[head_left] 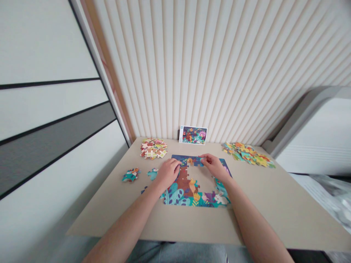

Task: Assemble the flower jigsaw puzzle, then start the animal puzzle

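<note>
A partly assembled jigsaw puzzle (179,195) lies on the table, its frame joined around a bare opening in the middle and upper right. My left hand (168,172) rests on its upper left side, fingers curled together with the tips on the pieces; what they hold, if anything, is hidden. At the top edge, my right hand (215,166) pinches a dark blue puzzle piece (200,163) between thumb and forefinger. Loose puzzle pieces (152,174) lie left of the puzzle, some partly covered by my left hand and forearm.
A small stack of teal pieces (131,175) sits at the left. Behind it is a red and cream pile of pieces (153,148); a yellow and orange pile (248,154) lies back right. A picture card (193,135) stands against the ribbed wall (192,73) behind the table (274,204).
</note>
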`<action>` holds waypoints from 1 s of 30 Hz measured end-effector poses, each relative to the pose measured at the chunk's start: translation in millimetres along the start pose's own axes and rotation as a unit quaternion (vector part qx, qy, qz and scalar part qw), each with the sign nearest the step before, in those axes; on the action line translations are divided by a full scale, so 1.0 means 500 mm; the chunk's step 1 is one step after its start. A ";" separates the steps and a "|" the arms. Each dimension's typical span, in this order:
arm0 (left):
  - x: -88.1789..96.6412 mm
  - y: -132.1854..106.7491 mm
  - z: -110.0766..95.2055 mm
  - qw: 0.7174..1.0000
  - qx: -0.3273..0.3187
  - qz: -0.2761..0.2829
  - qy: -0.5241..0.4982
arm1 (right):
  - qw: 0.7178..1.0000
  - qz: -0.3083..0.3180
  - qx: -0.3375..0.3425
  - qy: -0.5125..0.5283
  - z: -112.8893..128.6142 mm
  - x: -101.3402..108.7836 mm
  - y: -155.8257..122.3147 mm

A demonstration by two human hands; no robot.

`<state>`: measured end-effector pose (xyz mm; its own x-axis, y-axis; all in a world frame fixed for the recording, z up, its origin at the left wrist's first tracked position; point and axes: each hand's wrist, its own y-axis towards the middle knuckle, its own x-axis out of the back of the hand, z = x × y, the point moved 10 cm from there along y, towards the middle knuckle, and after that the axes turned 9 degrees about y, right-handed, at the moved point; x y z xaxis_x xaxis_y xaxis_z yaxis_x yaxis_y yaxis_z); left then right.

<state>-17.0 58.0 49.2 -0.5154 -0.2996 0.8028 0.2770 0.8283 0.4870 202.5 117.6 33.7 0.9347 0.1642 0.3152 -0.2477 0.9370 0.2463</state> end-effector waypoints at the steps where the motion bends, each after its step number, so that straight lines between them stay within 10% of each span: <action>1: -0.002 0.000 0.001 1.000 0.000 0.002 0.001 | 1.000 0.008 -0.001 -0.003 0.005 -0.007 -0.003; 20: -0.013 0.000 -0.010 0.999 -0.016 0.030 0.003 | 0.999 -0.002 0.015 -0.048 0.011 -0.016 -0.005; 30: 0.216 -0.016 0.160 0.982 0.105 -0.127 0.096 | 0.999 0.032 -0.006 0.008 0.037 -0.063 -0.020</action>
<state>-139.7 56.6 104.6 -0.3782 -0.5761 0.7246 -0.0234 0.7885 0.6146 170.6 97.4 38.4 0.9210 0.2278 0.3159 -0.3034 0.9282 0.2154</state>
